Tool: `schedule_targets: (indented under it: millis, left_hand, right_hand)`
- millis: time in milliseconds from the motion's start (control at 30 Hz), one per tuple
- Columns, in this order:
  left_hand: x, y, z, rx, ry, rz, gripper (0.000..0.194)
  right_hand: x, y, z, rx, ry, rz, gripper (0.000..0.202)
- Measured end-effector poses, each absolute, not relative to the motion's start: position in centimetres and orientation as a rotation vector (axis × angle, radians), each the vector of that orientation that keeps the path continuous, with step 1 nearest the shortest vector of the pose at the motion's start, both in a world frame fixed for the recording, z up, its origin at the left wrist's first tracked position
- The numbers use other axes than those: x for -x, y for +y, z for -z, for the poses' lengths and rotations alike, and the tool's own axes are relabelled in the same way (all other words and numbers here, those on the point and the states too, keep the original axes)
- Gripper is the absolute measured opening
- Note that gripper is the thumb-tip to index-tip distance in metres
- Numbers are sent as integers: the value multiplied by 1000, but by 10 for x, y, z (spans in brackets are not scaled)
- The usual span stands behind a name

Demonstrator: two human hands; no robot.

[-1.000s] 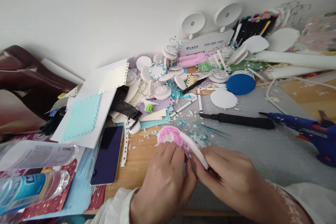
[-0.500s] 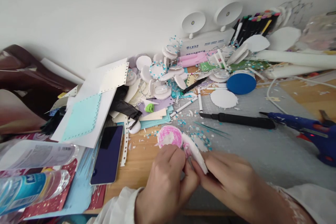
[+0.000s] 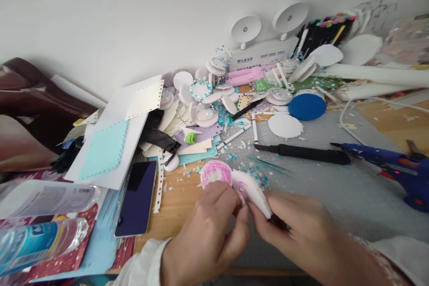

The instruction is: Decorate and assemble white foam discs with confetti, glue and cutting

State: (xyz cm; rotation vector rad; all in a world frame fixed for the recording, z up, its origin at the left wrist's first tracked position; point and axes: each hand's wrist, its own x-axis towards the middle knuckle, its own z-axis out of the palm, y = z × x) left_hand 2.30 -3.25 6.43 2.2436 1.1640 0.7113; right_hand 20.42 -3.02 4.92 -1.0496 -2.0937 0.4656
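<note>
My right hand (image 3: 298, 228) is closed on the edge of a thick white disc (image 3: 252, 190), foam-like, with a pink smear on its near side. The disc stands tilted. To its left is a round white disc coloured pink (image 3: 216, 171) around a paler middle. My left hand (image 3: 209, 228) has its fingers curled in front of this pink disc, with its thumb near the lower edge of the white one. The two discs meet or nearly meet at their edges. My left fingertips are partly hidden, and exactly what they pinch is unclear.
A black-handled craft knife (image 3: 303, 153), tweezers (image 3: 271, 166) and a blue glue gun (image 3: 385, 165) lie on the grey mat (image 3: 321, 187). A phone (image 3: 136, 199) and plastic bottles (image 3: 43, 241) are at left. White discs, markers (image 3: 326, 31) and a two-headed lamp (image 3: 264, 51) crowd the back.
The white disc has turned so more of its face shows, its lower end shifting slightly right. My left thumb has drawn a little back from the right hand.
</note>
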Motion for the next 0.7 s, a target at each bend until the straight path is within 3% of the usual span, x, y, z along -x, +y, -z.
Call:
schedule_targets:
  millis: [333,700]
  left_hand:
    - [-20,-28,-54,-2772,1204,-832,28]
    - [-24,-31,-51,-2237,1183,-741,24]
  right_hand:
    - [-201,-35,-52,1098,-2080,-460,30]
    - [-197,-33,-45,1100,-2068,-391,30]
